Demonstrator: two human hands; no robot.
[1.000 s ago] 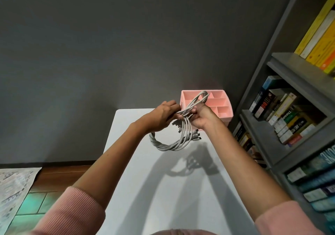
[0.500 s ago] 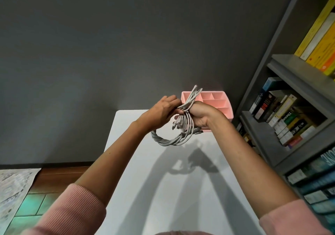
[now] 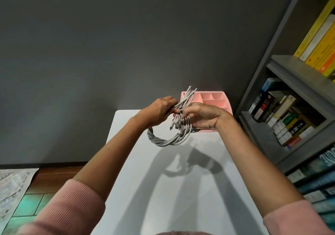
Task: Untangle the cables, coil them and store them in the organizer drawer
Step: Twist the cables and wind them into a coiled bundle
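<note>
A bundle of grey cables (image 3: 168,140), twisted into a loose coil, hangs in the air above the white table (image 3: 163,189). My left hand (image 3: 157,112) grips the top of the coil from the left. My right hand (image 3: 203,116) holds the coil's right side, its fingers curled round the strands. Several cable ends stick up past both hands and others dangle inside the loop. Behind my hands, at the table's far right corner, stands the pink organizer drawer (image 3: 217,99) with open compartments, partly hidden by my right hand.
A grey bookshelf (image 3: 293,82) full of books stands close along the table's right side. A dark grey wall rises right behind the table. Wooden floor and a patterned rug (image 3: 12,185) lie to the left below.
My right hand has turned and slid round the coil's right side. The loop that lay over the organizer now points up as loose ends. The coil stayed in the air.
</note>
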